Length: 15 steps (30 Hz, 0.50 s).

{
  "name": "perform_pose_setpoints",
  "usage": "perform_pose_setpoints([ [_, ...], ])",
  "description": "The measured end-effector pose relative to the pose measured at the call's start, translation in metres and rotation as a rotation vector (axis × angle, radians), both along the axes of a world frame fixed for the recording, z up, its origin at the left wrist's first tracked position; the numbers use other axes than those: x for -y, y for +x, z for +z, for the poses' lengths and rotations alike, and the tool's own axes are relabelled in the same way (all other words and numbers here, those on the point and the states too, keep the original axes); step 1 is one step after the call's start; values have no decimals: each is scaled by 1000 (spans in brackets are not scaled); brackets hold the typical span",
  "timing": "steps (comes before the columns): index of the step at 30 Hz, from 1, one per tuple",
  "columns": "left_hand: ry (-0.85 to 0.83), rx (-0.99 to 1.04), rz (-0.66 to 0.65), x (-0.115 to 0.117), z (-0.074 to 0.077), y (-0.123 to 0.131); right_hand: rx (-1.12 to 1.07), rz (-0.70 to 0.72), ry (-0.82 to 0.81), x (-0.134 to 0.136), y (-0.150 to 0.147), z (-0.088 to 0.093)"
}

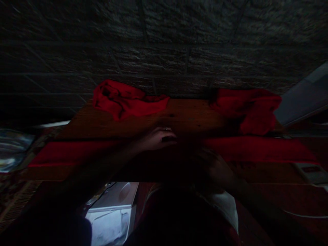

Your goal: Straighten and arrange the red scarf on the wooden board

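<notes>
The left hand (160, 138) is held loosely curled over the flat red strip (258, 149), the right hand (217, 167) shadowed at its near edge; whether anything is gripped cannot be told. Beyond, crumpled red cloths (133, 102) are spread on the table (189, 112); below, a white box (112, 202) is seen, contents unclear.

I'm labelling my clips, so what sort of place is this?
Probably a dim room in a home, though the darkness leaves it unsure: a rough block-patterned wall, a wooden table with pieces of red cloth on it, and what looks like a patterned rug.
</notes>
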State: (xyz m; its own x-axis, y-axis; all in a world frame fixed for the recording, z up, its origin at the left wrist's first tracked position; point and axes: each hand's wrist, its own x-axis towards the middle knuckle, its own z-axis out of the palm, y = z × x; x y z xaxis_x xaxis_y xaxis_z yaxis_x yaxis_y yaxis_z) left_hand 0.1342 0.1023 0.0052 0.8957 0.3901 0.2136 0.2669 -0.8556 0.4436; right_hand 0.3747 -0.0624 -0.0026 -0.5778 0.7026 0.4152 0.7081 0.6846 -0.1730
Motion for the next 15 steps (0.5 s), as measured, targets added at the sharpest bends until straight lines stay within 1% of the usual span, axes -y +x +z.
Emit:
perform_pose_setpoints([
  [3, -20, -27, 9, 2, 5, 1, -2, 30, -15, 1, 1, 1],
  [6, -37, -78, 35, 5, 14, 7, -6, 43, -54, 3, 2, 0],
  [9, -53, -152, 66, 7, 21, 23, -24, 62, -78, 5, 6, -1],
  [11, -58, -210, 58, 10, 24, 38, -67, 61, -96, 2, 12, 2],
  [13, -50, -252, 62, 14, 26, 52, -111, -23, -116, -6, 23, 10],
  [15, -26, -275, 95, 19, 27, 64, -112, -185, -132, -21, 36, 22],
])
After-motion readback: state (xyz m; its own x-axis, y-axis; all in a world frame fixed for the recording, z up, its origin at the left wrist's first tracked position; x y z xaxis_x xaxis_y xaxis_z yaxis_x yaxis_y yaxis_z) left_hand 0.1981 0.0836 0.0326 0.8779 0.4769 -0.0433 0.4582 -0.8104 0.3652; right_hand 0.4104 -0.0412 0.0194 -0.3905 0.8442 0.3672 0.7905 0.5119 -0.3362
